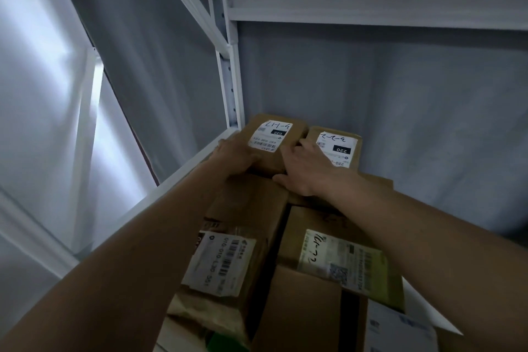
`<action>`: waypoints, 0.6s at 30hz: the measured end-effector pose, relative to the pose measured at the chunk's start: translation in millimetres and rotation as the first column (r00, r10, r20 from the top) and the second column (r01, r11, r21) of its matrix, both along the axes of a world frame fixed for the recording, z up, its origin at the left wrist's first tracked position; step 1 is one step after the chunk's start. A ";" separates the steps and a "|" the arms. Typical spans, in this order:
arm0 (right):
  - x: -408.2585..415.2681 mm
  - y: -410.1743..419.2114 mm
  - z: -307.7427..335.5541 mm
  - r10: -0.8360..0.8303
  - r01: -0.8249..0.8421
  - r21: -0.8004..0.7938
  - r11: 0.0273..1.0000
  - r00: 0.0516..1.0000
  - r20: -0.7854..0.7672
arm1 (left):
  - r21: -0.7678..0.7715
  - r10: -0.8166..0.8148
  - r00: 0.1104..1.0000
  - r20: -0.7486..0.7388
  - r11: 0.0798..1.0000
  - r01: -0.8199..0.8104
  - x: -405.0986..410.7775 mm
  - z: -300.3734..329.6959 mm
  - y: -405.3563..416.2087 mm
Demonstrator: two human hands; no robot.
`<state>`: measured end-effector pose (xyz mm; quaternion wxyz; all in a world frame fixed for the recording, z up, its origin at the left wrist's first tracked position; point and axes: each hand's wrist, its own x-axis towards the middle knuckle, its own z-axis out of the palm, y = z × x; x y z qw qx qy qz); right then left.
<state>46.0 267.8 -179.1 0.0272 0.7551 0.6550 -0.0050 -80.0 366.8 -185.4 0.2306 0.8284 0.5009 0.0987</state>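
Observation:
A small brown cardboard box (pixel 288 130) with a white shipping label sits at the back left of a shelf. My left hand (pixel 235 156) grips its left side and my right hand (pixel 304 167) grips its right side, fingers wedged between it and a second labelled box (pixel 347 141) just to the right. Both forearms reach forward over other parcels.
Several larger cardboard parcels (pixel 248 220) (pixel 323 240) with labels fill the shelf in front. A white metal shelf upright (pixel 231 88) stands at the left corner, a crossbeam (pixel 371 8) runs above, and a grey wall lies behind.

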 end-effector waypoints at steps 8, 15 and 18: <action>1.5 30.7 -7.0 -0.134 0.100 -0.120 0.988 0.937 -0.322 | -0.161 0.165 0.979 0.120 0.976 -0.144 -2.9 3.2 21.7; 4.8 30.6 -2.7 -0.109 0.128 -0.004 0.992 0.828 -0.550 | -0.171 0.241 0.889 0.390 0.967 -0.187 -18.5 11.7 28.2; 4.8 22.0 10.4 -0.068 0.132 0.053 0.990 0.768 -0.637 | -0.177 0.242 0.860 0.450 0.968 -0.179 -20.3 24.7 23.5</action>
